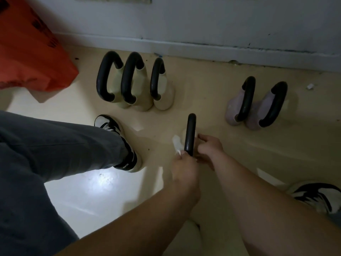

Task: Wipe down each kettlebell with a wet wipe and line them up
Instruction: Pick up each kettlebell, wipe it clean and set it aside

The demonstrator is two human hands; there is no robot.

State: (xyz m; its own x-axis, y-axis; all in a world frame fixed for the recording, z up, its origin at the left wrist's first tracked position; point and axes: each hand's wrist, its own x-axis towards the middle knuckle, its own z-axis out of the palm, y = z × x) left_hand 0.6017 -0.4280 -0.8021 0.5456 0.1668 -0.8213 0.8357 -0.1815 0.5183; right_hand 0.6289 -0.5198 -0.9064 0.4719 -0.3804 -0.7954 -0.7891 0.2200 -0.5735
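Note:
A cream kettlebell with a black handle (190, 133) stands on the floor in front of me, seen edge-on. My left hand (183, 169) pinches a white wet wipe (177, 144) against the near end of that handle. My right hand (209, 146) holds the kettlebell's body on its right side. Three cream kettlebells (135, 84) stand side by side in a row near the wall. Two pale pink kettlebells (255, 106) stand together at the right.
An orange bag (29, 52) lies at the back left. My left leg in grey trousers and a black-and-white shoe (120, 143) is left of the hands; the other shoe (317, 196) is at the right. A white baseboard (203, 50) runs behind.

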